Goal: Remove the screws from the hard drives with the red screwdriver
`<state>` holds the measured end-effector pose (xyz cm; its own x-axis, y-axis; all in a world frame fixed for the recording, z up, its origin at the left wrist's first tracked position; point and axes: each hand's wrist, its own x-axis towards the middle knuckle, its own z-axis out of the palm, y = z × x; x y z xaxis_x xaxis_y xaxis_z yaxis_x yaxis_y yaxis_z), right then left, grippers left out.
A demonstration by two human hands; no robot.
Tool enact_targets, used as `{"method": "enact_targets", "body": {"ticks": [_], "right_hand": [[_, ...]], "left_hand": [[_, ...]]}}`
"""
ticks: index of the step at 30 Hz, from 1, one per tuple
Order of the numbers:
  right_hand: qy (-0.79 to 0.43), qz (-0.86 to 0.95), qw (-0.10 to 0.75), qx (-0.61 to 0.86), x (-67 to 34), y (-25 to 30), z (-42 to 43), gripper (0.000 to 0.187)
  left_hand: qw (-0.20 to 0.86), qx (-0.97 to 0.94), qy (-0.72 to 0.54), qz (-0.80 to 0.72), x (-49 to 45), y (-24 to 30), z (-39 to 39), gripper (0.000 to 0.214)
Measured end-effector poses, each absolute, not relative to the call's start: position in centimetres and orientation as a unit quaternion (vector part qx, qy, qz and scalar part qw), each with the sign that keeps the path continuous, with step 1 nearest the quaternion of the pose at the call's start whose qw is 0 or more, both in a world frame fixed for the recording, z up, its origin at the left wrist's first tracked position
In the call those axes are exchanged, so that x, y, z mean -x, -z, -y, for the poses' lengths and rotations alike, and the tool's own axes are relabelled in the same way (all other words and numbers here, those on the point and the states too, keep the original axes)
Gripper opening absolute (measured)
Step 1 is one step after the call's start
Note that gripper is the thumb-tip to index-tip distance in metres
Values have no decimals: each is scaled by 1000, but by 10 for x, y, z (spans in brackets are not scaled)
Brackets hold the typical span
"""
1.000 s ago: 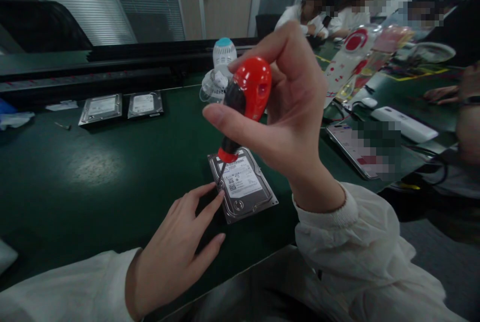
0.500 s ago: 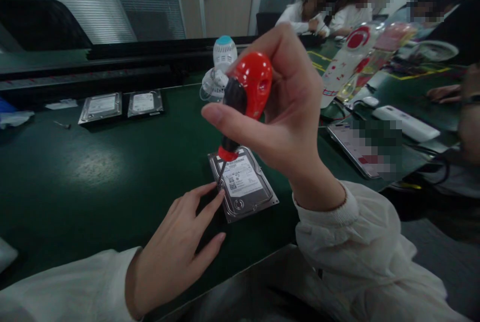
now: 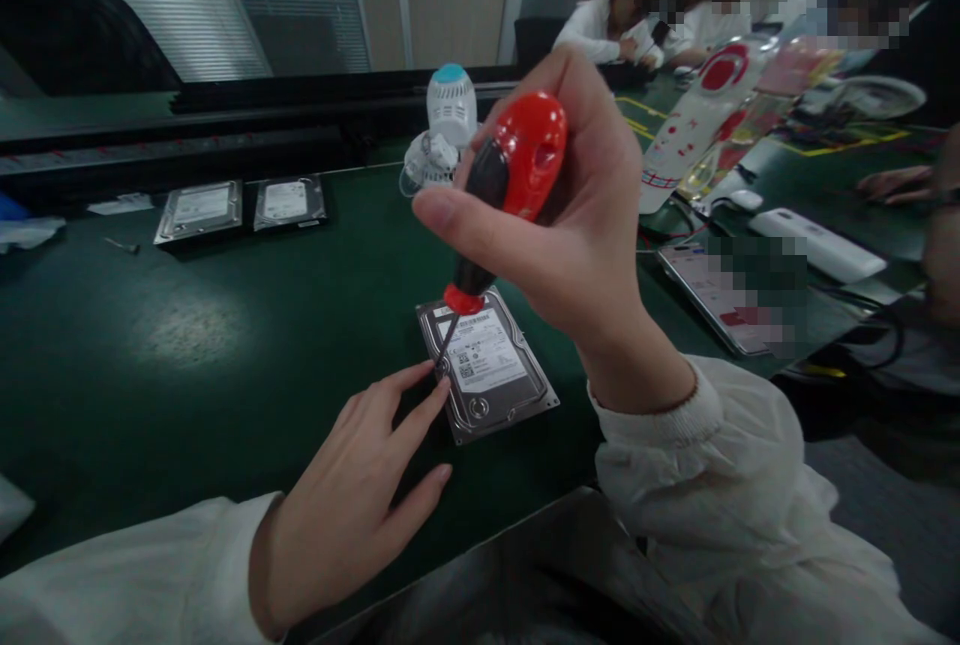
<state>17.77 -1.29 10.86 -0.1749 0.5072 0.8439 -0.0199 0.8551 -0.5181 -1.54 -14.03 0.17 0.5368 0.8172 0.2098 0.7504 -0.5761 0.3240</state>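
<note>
My right hand (image 3: 577, 235) is closed around the red and black handle of a screwdriver (image 3: 510, 185), held upright. Its thin shaft runs down to the left edge of a silver hard drive (image 3: 491, 375) lying flat on the dark green table (image 3: 187, 345). My left hand (image 3: 352, 500) rests on the table just left of the drive, fingers spread, with two fingertips touching the drive's edge beside the screwdriver tip. Both arms wear white sleeves.
Two more hard drives (image 3: 199, 208) (image 3: 289, 201) lie at the back left. A small white fan (image 3: 442, 130) stands behind the screwdriver. At the right are a plastic bottle (image 3: 694, 130), a phone (image 3: 720, 295) and a white device (image 3: 817, 245). Other people sit at the far right.
The screwdriver handle has tilted slightly to the right with my right hand. My left hand has stayed at the drive's edge.
</note>
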Motion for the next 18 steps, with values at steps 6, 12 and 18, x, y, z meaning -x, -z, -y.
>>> {"method": "enact_targets", "body": {"ticks": [6,12,18], "right_hand": [[-387,739,544,93,-181,-110,15,25],[-502,736,449,71,-191,-115,17,35],[-418,751,495,125,-192,-112,13,33]], "left_hand": [[102,-870,-180,-447,15,-1,139,64],[100,-874,-172,-443,15,-2,139,66],[90,-877,-171,-440,15,-2,140,64]]}}
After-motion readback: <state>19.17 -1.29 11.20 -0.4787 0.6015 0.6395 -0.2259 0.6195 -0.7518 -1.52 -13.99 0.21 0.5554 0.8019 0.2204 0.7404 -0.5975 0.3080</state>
